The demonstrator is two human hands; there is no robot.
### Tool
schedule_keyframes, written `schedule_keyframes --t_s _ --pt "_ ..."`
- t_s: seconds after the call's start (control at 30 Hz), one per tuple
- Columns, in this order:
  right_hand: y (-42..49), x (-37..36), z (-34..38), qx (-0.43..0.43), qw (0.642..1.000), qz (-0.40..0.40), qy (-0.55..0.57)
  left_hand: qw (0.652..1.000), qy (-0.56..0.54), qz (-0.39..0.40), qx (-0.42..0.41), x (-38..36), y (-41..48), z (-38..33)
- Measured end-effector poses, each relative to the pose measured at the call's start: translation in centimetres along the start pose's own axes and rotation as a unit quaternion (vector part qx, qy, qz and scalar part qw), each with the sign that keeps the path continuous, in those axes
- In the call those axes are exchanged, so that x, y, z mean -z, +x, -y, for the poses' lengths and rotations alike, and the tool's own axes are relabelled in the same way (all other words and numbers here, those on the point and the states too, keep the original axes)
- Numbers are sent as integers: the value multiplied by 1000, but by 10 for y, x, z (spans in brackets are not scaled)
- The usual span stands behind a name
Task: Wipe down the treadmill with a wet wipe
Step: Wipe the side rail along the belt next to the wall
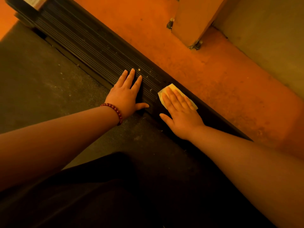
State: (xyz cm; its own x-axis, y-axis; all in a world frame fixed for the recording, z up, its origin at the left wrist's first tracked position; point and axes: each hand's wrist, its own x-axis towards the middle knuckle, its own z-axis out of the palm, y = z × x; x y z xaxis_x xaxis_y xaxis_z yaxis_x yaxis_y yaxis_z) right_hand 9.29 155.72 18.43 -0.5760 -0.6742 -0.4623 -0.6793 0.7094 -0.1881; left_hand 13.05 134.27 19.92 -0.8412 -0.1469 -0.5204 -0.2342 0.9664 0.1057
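Note:
The treadmill's black ribbed side rail [85,40] runs diagonally from the top left to the lower right, beside the dark belt [41,76]. A folded pale wet wipe [170,88] lies flat on the rail. My right hand [181,114] presses down on the wipe with straight fingers. My left hand [126,94], with a red bead bracelet on its wrist, rests flat on the rail just left of the wipe, fingers spread. Pale crumbs and dust specks dot the rail ahead of my fingers.
An orange floor [189,60] borders the rail on the right. A tan post [195,18] with bolted feet stands on it at the top, and a wall [271,38] rises at the far right. My dark-clothed leg [115,186] fills the bottom middle.

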Motion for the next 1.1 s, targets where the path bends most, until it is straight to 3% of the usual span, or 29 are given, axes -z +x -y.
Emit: schedule_keyframes --t_s 0.2,0.47,0.67,0.9,1.1 --pt "-51 -22 -29 9 999 4 -48 1000 26 1 -13 -3 1 1" --pt "9 3 -30 58 998 -15 -34 999 30 5 -10 -3 3 2" --pt "-42 -16 -43 18 999 20 -34 999 36 -6 -23 -5 3 5" --pt "19 9 -22 62 997 -4 -47 999 34 -2 -15 -2 3 4" --pt "-41 -20 -43 45 997 5 -57 999 39 -1 -27 2 0 8"
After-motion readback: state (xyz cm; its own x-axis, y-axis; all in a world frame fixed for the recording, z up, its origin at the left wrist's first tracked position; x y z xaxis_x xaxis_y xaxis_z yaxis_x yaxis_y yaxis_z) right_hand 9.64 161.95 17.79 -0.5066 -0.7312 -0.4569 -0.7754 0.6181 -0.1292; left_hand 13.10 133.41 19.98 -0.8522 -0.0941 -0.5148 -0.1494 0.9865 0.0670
